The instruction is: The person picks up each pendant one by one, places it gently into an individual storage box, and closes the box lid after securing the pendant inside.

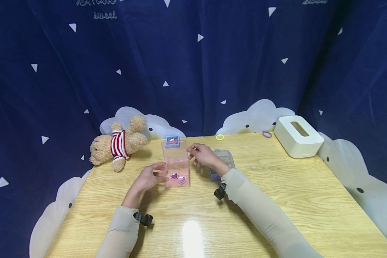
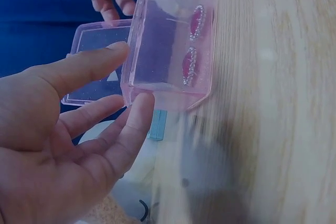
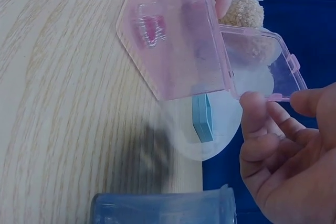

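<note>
A pink see-through box [image 1: 177, 182] stands on the table with its hinged lid [image 1: 175, 150] raised at the back. Two heart-like pink gems with bead rims [image 1: 178, 178] lie inside it. My left hand [image 1: 149, 177] is at the box's left side, its thumb and fingers spread apart by the wall. To the right of the lid is my right hand [image 1: 202, 154], fingers loosely bent, with fingertips [image 3: 253, 106] at the lid's side edge. Whether they touch it is hard to tell. Under the right wrist stands a grey-blue see-through box [image 1: 215, 176], partly hidden.
A small blue case [image 1: 172, 139] stands behind the pink box. A teddy bear [image 1: 118, 143] in a striped shirt lies at the left. Toward the back right are a yellow ring [image 1: 219, 137], a purple ring [image 1: 267, 134] and a white tissue box [image 1: 298, 141].
</note>
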The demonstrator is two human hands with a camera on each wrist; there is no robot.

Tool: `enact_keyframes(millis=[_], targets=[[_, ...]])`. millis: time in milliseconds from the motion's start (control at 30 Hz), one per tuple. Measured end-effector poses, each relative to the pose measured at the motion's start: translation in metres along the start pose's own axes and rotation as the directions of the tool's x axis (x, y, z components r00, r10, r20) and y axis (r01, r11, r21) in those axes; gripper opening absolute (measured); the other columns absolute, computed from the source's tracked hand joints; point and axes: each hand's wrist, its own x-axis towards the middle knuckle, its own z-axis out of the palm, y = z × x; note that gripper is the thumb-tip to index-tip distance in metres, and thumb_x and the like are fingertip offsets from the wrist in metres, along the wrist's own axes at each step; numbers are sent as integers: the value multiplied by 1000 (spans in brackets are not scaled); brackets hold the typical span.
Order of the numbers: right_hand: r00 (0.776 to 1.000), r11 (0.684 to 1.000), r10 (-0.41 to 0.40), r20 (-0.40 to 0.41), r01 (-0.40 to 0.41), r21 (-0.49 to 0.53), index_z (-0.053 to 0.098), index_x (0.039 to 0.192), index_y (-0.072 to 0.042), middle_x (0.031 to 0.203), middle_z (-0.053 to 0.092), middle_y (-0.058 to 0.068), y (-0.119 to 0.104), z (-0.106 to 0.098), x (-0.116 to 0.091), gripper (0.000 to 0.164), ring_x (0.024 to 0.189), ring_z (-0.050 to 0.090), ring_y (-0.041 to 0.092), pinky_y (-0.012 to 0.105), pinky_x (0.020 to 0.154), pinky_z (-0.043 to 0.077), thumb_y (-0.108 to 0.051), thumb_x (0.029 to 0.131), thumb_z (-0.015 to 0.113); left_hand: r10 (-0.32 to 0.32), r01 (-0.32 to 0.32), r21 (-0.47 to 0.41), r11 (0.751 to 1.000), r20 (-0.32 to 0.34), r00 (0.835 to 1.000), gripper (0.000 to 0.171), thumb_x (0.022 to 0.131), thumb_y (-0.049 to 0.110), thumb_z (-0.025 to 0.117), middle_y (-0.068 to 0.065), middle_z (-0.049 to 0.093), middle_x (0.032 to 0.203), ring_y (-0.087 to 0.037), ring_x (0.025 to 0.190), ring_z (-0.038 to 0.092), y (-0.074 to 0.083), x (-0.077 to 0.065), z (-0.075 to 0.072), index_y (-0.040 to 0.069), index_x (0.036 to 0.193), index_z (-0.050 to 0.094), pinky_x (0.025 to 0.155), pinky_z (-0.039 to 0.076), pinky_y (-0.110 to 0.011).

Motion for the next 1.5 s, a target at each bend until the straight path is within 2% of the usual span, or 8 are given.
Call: enact_keyframes(millis=[233, 400, 533, 633, 867, 1133, 1300, 1500], targets=[[1000, 998, -11, 19, 10, 61, 67, 112, -8, 96, 73, 13, 1, -1, -1, 28, 57, 60, 14, 50, 72, 56, -25, 107, 46, -1, 1, -2, 1000, -13, 1000, 69, 83, 6, 78, -23, 57, 134, -35, 112, 65, -1, 0, 1, 4, 146, 49, 79, 56, -24], [998, 998, -32, 56, 29, 53, 68, 106, -9, 92, 73, 12, -5, -2, -7, 27, 64, 64, 27, 29, 53, 47, -25, 106, 47, -3, 4, 19, 1000, -26, 1000, 68, 83, 7, 78, -22, 58, 134, -33, 111, 66, 0, 0, 1, 4, 145, 50, 78, 55, -24], [994, 999, -43, 97, 42, 11, 70, 103, -10, 91, 74, 10, -7, -3, -11, 24, 77, 67, 39, 40, 63, 55, -27, 103, 53, -4, 4, 20, 1000, -26, 1000, 66, 84, 5, 76, -22, 58, 135, -31, 109, 66, 0, -1, 0, 5, 145, 50, 78, 55, -25], [991, 998, -43, 124, 47, -31, 70, 101, -13, 90, 74, 6, -6, -3, -13, 20, 80, 67, 39, 49, 76, 57, -27, 101, 57, -4, 4, 9, 1000, -27, 1000, 65, 84, 5, 76, -21, 58, 135, -30, 108, 66, -1, -1, 0, 5, 145, 51, 78, 55, -26], [987, 991, -57, 153, 74, -111, 71, 101, -17, 91, 73, 6, -5, -2, -20, 13, 69, 66, 23, 26, 63, 50, -26, 97, 62, -34, 34, 15, 999, -46, 998, 59, 86, 10, 76, -21, 64, 126, -25, 100, 67, -3, -1, 0, 4, 140, 55, 75, 54, -26], [976, 936, -137, 168, 183, -300, 70, 107, -11, 88, 71, 2, -3, 3, -24, 20, 71, 65, 15, 25, 67, 50, -22, 90, 69, 34, -33, -91, 995, 13, 999, 76, 84, -6, 71, -28, 53, 139, -39, 113, 62, -5, -2, -1, 5, 152, 38, 85, 58, -31], [973, 889, -168, 158, 219, -403, 70, 107, -11, 86, 72, -2, -4, 6, -25, 22, 75, 62, 10, 28, 74, 51, -21, 88, 71, 74, -71, -74, 995, 42, 996, 68, 88, 1, 70, -27, 53, 141, -42, 117, 61, -6, -6, -4, 2, 150, 42, 92, 56, -38], [974, 877, -148, 169, 209, -434, 69, 111, -12, 90, 71, -4, -5, 8, -27, 27, 80, 62, 13, 31, 77, 51, -21, 86, 75, 82, -79, -79, 994, 39, 996, 61, 91, 3, 66, -26, 53, 141, -39, 118, 62, -8, -5, -5, -1, 148, 44, 97, 55, -42]])
